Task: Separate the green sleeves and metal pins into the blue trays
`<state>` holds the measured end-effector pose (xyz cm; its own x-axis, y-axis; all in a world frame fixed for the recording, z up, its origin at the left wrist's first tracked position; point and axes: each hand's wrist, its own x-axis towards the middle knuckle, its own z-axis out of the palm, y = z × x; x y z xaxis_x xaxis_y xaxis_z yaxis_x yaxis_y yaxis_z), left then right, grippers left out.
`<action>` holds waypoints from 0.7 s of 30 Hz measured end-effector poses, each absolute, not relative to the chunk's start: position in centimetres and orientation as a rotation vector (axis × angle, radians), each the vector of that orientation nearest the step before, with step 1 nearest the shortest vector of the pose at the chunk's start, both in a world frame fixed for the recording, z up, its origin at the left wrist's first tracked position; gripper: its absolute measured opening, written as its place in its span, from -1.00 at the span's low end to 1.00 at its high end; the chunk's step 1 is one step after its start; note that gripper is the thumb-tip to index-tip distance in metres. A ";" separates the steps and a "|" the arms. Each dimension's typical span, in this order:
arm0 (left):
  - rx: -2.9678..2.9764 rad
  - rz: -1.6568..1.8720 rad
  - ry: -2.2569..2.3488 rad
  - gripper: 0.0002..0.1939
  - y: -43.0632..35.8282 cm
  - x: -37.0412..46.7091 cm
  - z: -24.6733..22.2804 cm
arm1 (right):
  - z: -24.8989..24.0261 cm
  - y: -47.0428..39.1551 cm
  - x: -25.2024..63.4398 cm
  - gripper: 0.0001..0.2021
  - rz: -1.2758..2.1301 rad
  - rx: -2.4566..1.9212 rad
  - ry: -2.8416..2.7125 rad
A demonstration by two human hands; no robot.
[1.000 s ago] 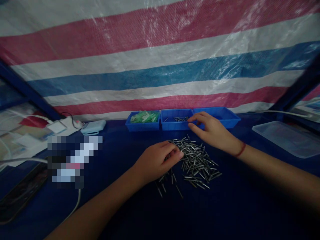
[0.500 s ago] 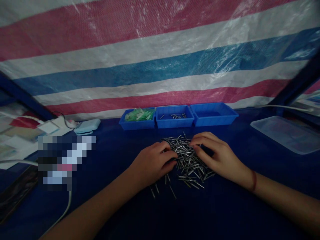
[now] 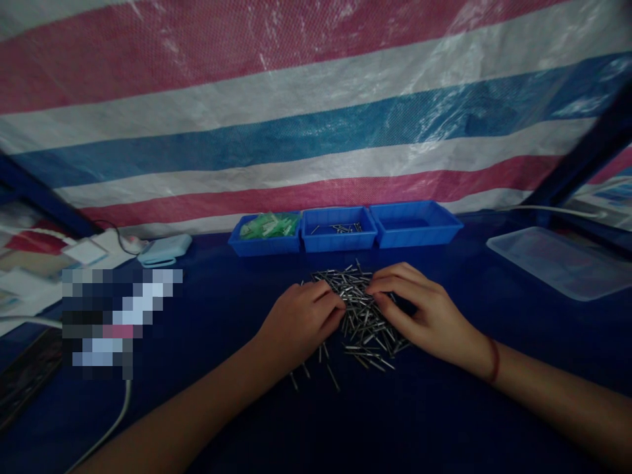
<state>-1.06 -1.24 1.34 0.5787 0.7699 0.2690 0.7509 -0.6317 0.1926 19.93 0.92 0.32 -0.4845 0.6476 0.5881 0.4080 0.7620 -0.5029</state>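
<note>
A loose pile of thin, silvery metal pins lies on the dark blue table, between my two hands. My left hand rests at the pile's left edge with its fingers curled and pressed together; whatever sits inside them is hidden. From the right, my right hand reaches over the pile. Its thumb and index fingertips come close together among the pins, and I cannot make out what is between them. A few stray pins lie apart, below my left hand.
Behind the pile stand three blue trays: one with green packets, a middle tray with a few pins, and a bare right tray. A translucent lid lies right. At left are a light blue case and a white cable.
The fingers of my left hand have drawn closer together at the pile's edge. My right hand stays over the pile, almost unmoved. The whole view has shifted slightly.
</note>
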 end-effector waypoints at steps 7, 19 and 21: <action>2.309 0.818 1.241 -0.89 -2.8 -0.2 2.5 | 0.5 -0.5 19.1 -0.86 0.580 -0.762 -2.067; 2.193 0.864 1.194 -0.89 -3.2 0.3 2.4 | 0.8 -1.4 18.8 -0.87 0.684 -0.723 -1.907; 2.213 0.860 1.177 -0.88 -3.3 0.3 2.3 | 0.9 -1.4 18.9 -0.89 0.677 -0.727 -1.911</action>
<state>0.27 -3.26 2.34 0.4308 0.8510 0.3004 0.5445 -0.5105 0.6655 18.86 -1.41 0.92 -0.3739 0.7269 0.5760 0.2024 0.6701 -0.7142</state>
